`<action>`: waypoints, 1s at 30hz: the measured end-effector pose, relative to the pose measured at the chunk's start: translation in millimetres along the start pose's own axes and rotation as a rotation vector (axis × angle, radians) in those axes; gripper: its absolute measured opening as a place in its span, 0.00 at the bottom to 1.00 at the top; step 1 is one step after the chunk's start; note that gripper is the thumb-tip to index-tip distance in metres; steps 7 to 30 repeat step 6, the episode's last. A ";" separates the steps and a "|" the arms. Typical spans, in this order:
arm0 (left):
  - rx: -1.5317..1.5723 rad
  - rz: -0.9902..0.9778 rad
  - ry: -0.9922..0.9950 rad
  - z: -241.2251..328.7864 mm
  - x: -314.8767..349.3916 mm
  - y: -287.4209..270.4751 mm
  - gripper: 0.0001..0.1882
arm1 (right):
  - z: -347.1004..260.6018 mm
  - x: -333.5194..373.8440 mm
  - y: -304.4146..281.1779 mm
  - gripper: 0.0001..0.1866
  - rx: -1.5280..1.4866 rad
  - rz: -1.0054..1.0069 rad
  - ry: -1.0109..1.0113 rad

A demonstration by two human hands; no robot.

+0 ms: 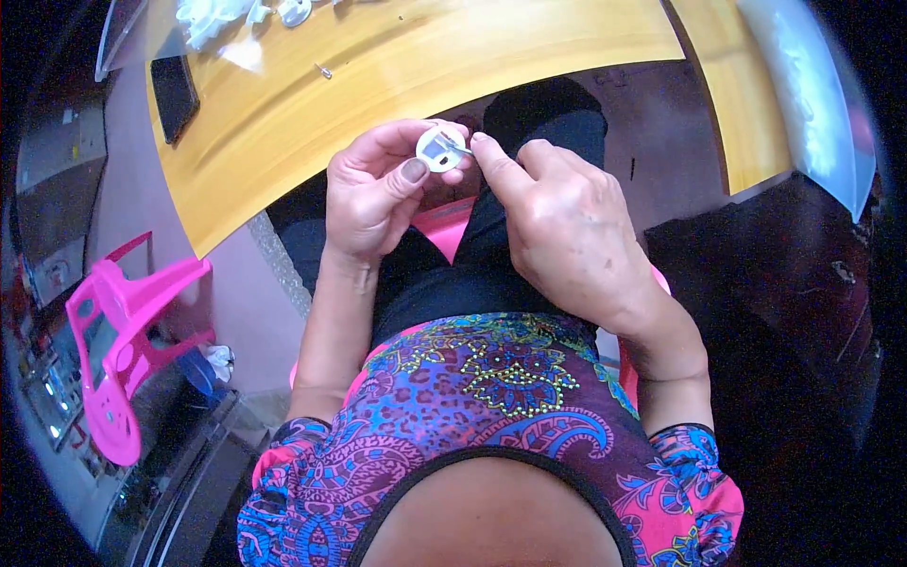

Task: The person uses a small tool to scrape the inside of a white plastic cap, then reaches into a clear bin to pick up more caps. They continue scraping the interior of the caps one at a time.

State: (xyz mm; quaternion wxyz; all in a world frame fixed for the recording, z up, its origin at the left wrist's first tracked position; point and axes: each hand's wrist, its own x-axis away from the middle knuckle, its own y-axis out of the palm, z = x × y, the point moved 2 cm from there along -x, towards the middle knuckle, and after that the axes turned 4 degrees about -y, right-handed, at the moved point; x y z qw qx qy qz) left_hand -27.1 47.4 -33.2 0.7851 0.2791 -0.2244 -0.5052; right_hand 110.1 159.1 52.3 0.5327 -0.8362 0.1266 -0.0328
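Note:
Between the thumb and fingers of my left hand (373, 194) is a small round white plastic part (430, 163), held by its rim with its inner face up. A greyish rectangular recess and a small dark slot show on that face. My right hand (567, 208) is closed beside it, its index finger stretched toward the part's right edge. At that fingertip a thin metal piece (460, 146) reaches onto the part; its kind is too small to tell. Both hands are over my lap, just in front of the table's near edge.
On the wooden table (425, 66) lie a small metal piece (324, 71), a dark phone-like slab (175, 94) and white plastic parts (213, 19) at the far left. A clear bag of white items (803, 85) is at the right. A pink plastic chair (128, 321) stands at the left.

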 end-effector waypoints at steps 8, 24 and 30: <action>-0.216 0.016 0.064 -2.5 2.7 5.9 0.17 | -3.9 1.6 3.1 0.26 0.121 -0.095 0.042; -0.216 0.016 0.064 -2.5 2.7 5.9 0.17 | -3.9 1.6 3.1 0.26 0.121 -0.095 0.042; -0.216 0.016 0.064 -2.5 2.7 5.9 0.17 | -3.9 1.6 3.1 0.26 0.121 -0.095 0.042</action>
